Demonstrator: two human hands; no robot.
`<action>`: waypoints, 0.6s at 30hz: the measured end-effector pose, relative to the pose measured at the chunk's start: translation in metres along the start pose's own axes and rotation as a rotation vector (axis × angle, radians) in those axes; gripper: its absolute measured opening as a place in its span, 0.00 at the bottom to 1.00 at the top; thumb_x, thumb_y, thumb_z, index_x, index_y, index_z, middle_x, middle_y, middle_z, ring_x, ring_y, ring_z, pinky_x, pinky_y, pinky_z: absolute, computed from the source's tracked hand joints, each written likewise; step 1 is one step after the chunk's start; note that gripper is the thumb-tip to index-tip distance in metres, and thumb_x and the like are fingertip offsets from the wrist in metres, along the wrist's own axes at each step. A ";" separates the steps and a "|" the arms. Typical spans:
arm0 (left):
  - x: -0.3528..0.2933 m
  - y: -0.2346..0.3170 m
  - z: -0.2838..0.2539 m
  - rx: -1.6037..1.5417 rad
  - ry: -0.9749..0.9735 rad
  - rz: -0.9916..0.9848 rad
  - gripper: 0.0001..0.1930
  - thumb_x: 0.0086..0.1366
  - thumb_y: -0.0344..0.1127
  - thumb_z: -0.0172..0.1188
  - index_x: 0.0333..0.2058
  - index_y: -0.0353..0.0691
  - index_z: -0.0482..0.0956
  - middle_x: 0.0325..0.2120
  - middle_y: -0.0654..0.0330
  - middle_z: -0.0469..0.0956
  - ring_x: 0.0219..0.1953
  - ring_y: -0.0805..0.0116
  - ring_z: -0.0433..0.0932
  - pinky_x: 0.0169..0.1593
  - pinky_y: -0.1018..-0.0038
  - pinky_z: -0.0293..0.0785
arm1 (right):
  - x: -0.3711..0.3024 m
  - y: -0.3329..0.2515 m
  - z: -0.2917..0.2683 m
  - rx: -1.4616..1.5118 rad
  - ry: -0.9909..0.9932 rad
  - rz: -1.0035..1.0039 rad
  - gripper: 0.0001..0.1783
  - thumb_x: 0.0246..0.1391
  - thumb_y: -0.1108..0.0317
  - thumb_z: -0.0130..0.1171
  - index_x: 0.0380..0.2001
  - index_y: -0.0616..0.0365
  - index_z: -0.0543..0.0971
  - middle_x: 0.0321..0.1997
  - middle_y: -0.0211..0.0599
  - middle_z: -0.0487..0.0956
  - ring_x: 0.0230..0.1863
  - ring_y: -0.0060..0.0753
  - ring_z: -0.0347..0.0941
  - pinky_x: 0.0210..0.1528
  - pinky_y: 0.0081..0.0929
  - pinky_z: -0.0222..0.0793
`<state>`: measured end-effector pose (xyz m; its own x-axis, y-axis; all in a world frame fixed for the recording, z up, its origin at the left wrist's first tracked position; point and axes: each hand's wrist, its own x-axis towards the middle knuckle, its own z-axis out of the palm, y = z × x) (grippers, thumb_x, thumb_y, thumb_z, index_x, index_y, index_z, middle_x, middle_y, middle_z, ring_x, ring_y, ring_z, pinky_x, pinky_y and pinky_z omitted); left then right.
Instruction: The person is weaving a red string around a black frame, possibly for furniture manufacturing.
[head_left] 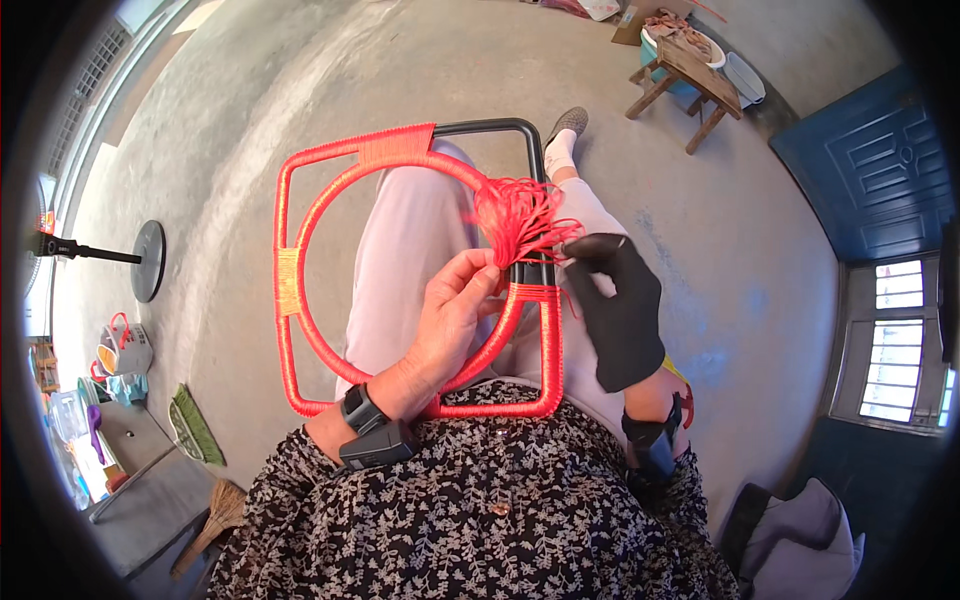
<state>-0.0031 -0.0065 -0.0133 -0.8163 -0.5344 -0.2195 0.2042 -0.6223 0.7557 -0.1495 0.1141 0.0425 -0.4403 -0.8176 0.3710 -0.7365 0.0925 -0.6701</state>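
Observation:
On my lap rests a rounded square metal frame with a ring inside it [284, 360], most of it wrapped tightly in red cord. One band on its left side [289, 280] is yellowish. The far right corner of the frame [520, 124] shows bare black tube. My bare left hand [455, 315] pinches the base of a loose bunch of red cord [515, 215] at the right side of the ring. Beside the bunch, my right hand [622, 310], in a black glove, has its thumb and forefinger drawn together at the strand ends.
A wooden stool [690, 75] stands far right before a basin [715, 50]. At left are a round black stand base [149, 260], a green brush head [195, 425] and a straw broom [220, 505]. A blue door [865, 165] and grey padded item [800, 540] lie right.

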 end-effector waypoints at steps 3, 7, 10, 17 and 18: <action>0.000 -0.003 0.000 0.042 0.027 -0.045 0.11 0.70 0.30 0.50 0.48 0.36 0.74 0.38 0.61 0.79 0.35 0.75 0.78 0.40 0.79 0.76 | -0.006 0.025 0.011 0.655 -0.168 0.564 0.13 0.57 0.69 0.58 0.44 0.63 0.75 0.43 0.39 0.80 0.43 0.26 0.77 0.45 0.27 0.74; -0.003 0.002 0.000 0.025 0.006 -0.290 0.09 0.68 0.30 0.53 0.45 0.37 0.76 0.38 0.61 0.81 0.39 0.75 0.78 0.44 0.79 0.74 | -0.020 0.047 0.036 0.780 -0.422 0.586 0.17 0.59 0.70 0.57 0.50 0.64 0.74 0.40 0.35 0.81 0.41 0.25 0.77 0.45 0.24 0.74; -0.002 0.003 0.003 -0.028 0.050 -0.298 0.08 0.68 0.32 0.54 0.43 0.37 0.77 0.35 0.61 0.81 0.34 0.76 0.79 0.39 0.79 0.75 | -0.029 0.053 0.040 0.689 -0.394 0.595 0.20 0.61 0.66 0.56 0.53 0.64 0.73 0.45 0.39 0.79 0.46 0.26 0.75 0.50 0.26 0.72; -0.003 -0.001 -0.002 -0.017 -0.044 -0.249 0.07 0.67 0.36 0.59 0.37 0.38 0.76 0.28 0.62 0.80 0.28 0.75 0.78 0.33 0.79 0.76 | -0.071 0.101 -0.070 1.459 0.482 0.407 0.23 0.61 0.57 0.52 0.52 0.62 0.74 0.52 0.48 0.75 0.54 0.43 0.71 0.63 0.39 0.62; -0.003 -0.001 -0.002 -0.025 -0.056 -0.248 0.07 0.67 0.36 0.59 0.37 0.39 0.75 0.28 0.62 0.80 0.29 0.74 0.79 0.35 0.79 0.76 | -0.083 0.114 -0.094 1.384 0.641 0.358 0.21 0.60 0.57 0.52 0.49 0.61 0.75 0.51 0.47 0.76 0.52 0.43 0.72 0.61 0.40 0.63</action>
<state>0.0005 -0.0055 -0.0147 -0.8716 -0.3316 -0.3609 0.0068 -0.7444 0.6677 -0.2451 0.2460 -0.0041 -0.8842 -0.4662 0.0296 0.3177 -0.6465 -0.6936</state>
